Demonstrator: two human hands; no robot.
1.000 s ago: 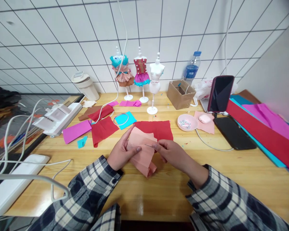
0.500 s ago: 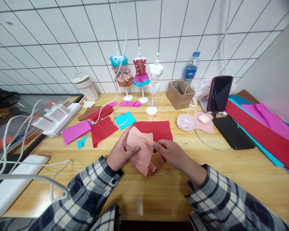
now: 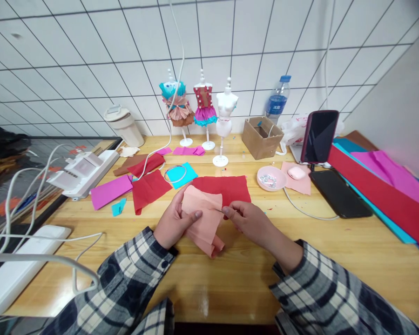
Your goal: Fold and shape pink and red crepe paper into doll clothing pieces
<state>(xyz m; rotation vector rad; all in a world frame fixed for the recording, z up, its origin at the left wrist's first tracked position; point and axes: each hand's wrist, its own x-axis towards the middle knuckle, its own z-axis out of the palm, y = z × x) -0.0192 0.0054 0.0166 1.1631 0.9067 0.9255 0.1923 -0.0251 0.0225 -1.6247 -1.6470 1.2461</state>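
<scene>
A sheet of salmon-pink crepe paper (image 3: 203,222) hangs between my hands over the front of the table, its lower end curled. My left hand (image 3: 176,216) grips it from the left, thumb on top and fingers behind. At the sheet's right edge, my right hand (image 3: 242,215) pinches the paper between thumb and forefinger. A crease or tear runs inward from that pinch; I cannot tell which. Just behind my hands lies a piece of red crepe paper (image 3: 230,186), partly covered by the pink sheet.
Three small mannequins stand at the back: two dressed, and a bare white one (image 3: 226,102). To the right are a cardboard box (image 3: 261,139), a pink bowl (image 3: 265,185) of small beads and a black phone (image 3: 340,193). A purple sheet (image 3: 111,191) and a power strip (image 3: 91,170) lie left.
The upper right part of the pink paper has shifted slightly, and its edge by my right fingers looks different. Both hands stay nearly in place, still holding the sheet.
</scene>
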